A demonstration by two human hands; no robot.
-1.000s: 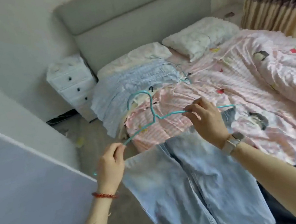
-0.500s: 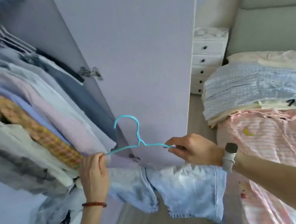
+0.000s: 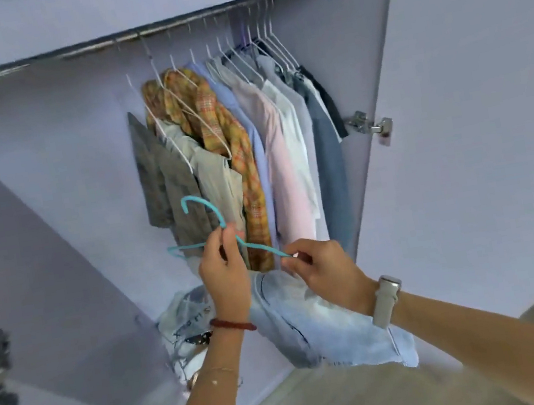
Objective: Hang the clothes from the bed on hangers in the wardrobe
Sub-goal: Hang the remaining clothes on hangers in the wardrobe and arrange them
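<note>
Facing the open wardrobe [image 3: 51, 206], hanger [image 3: 205, 208] taken as landmark. Going left to right.

Far left of hanger: blurred dark clutter, too smeared to name. Directly below hanger, on wardrobe floor: crumpled pale garment with print.

At hanger's neck: left hand [image 3: 225, 278], thumb and fingers pinched round the wire just under the hook, red bracelet on the wrist. Hook rising up and left from that pinch, open end curling leftward. Left shoulder of hanger jutting out left of the hand, free.

Along hanger's right shoulder, running down and right: right hand [image 3: 324, 271] at the tip, fingertips closed on the wire end, watch on the wrist. Long axis thus tilted, low on the right, high at the neck.

Under hanger and both hands: jeans [image 3: 314, 320], pale denim, draped from the bar and sagging down-right towards the forearm, frayed hem lowest.

Above hanger, well apart: rail [image 3: 164, 32], carrying a row of shirts on white hangers. Bare stretch of rail up and left of the hook; packed stretch up and right.

Judgement: hanging step nearly due. Hook held by the left hand only, and that hand nearer the bare rail, so lift likely led by it, up and slightly left, hook turned to meet the rail. Risk: jeans sliding off the low right end unless levelled first.

Far right of hanger: door with 1 hinge [image 3: 370, 126]; bed corner at lower right edge.
</note>
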